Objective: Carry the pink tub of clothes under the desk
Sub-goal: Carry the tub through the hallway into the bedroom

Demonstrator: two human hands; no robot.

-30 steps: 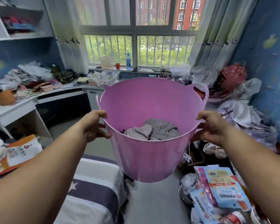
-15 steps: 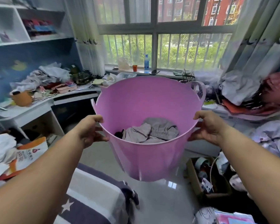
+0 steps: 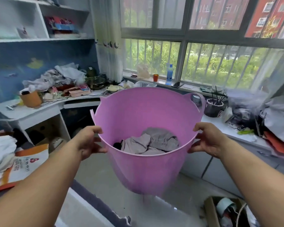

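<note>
I hold the pink tub (image 3: pixel 147 171) in the air above the floor, in the middle of the view. My left hand (image 3: pixel 88 141) grips its rim on the left side and my right hand (image 3: pixel 208 140) grips the rim on the right. Grey clothes (image 3: pixel 152 141) lie crumpled at the tub's bottom, with a dark item beside them. The white corner desk (image 3: pixel 31 112) stands to the left and behind the tub, its top covered in clutter. A dark opening under the desk (image 3: pixel 79 117) shows just left of the tub.
A bed corner with a striped cover (image 3: pixel 95 203) lies below the tub. A cardboard box (image 3: pixel 226 210) sits on the floor at lower right. A low white counter (image 3: pixel 236 133) piled with bags runs under the window. An orange and white bag (image 3: pixel 23 164) lies at left.
The view has swung left and forward, bringing the desk and shelves closer. The tub stays held between both hands, and the packets on the floor at right have left the view.
</note>
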